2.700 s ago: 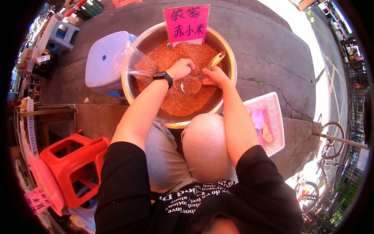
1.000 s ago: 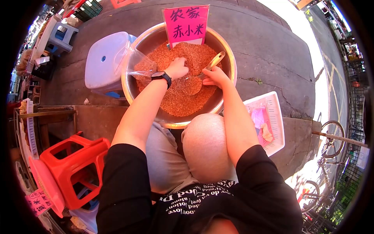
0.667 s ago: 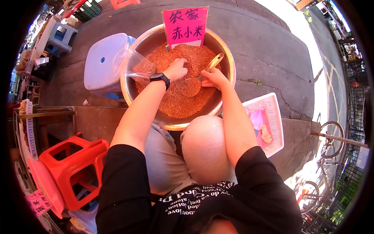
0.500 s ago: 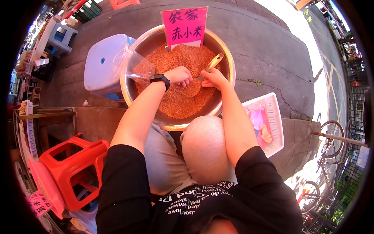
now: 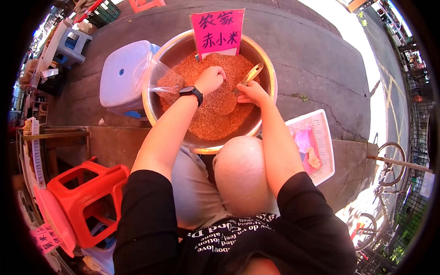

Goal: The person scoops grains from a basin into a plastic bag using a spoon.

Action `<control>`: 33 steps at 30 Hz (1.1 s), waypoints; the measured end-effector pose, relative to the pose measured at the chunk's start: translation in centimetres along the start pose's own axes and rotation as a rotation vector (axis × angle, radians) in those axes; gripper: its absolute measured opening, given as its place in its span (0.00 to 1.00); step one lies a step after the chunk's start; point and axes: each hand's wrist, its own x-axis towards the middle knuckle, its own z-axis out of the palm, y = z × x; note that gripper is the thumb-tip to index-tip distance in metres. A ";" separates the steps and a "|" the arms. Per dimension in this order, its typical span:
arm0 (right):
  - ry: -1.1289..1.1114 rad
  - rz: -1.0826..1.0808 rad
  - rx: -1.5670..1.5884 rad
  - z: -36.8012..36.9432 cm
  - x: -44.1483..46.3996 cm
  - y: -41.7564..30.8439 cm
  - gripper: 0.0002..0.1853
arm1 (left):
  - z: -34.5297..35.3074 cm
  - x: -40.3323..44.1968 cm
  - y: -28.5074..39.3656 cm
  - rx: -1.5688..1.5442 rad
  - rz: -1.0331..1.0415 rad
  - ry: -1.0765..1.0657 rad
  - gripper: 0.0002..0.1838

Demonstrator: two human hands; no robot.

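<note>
A wide metal basin (image 5: 270, 75) holds a heap of reddish grain (image 5: 213, 126). My right hand (image 5: 253, 94) grips a ladle (image 5: 253, 73) near the lower end of its gold-coloured handle; the round bowl lies in the heap, covered with grain. Just left of the ladle, my left hand (image 5: 211, 79), with a black watch at the wrist, hovers over the grain. Its fingers are curled together, and whatever they may hold is hidden. Beside that wrist, a clear plastic bag (image 5: 167, 80) with grain in it rests at the basin's left rim.
A pink handwritten sign (image 5: 218, 32) stands in the grain at the back. To the left is a pale blue stool (image 5: 120, 73), and nearer me red plastic stools (image 5: 87, 201). A white basket (image 5: 324, 144) with pink items sits right of my knee.
My left hand has moved up and slightly away from the ladle's bowl, its fingers curling in more. My right hand and the ladle have barely moved.
</note>
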 end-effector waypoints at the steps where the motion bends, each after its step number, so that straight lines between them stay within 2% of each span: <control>1: 0.005 0.000 -0.006 0.0 -0.2 -0.1 0.14 | -0.3 0.1 -0.2 0.005 0.036 0.017 0.08; 4: -0.020 0.026 -0.014 -0.2 0.1 0.0 0.14 | -1.3 -0.5 1.0 0.026 0.094 0.141 0.09; 7: -0.008 -0.028 0.000 -0.2 0.0 0.1 0.14 | -3.3 -1.2 3.6 0.012 0.156 0.127 0.08; 10: -0.013 -0.061 0.011 -0.1 -0.7 -0.4 0.14 | -6.3 -3.0 7.1 0.041 0.129 0.130 0.09; 14: 0.005 -0.091 0.025 0.1 -1.6 -1.8 0.14 | -10.7 -7.3 9.7 0.459 0.394 0.432 0.07; 19: 0.044 -0.291 0.137 1.2 -2.5 -4.2 0.15 | -16.3 -10.0 6.6 0.572 0.139 0.789 0.08; 22: 0.053 -0.365 0.143 2.1 -2.7 -5.7 0.15 | -17.9 -11.4 4.6 0.660 -0.042 0.844 0.11; 25: 0.109 -0.435 0.153 3.4 -3.5 -7.1 0.15 | -17.9 -12.3 3.7 0.667 -0.389 0.687 0.13; 28: 0.140 -0.465 0.185 4.6 -4.1 -8.3 0.13 | -18.5 -11.8 0.1 0.596 -0.427 0.588 0.15; 31: 0.124 -0.545 0.284 6.0 -4.7 -9.1 0.12 | -18.5 -12.1 -0.9 0.146 -0.438 0.365 0.16; 33: 0.131 -0.564 0.328 6.8 -5.6 -9.9 0.12 | -18.2 -12.1 -0.8 0.097 -0.389 0.344 0.17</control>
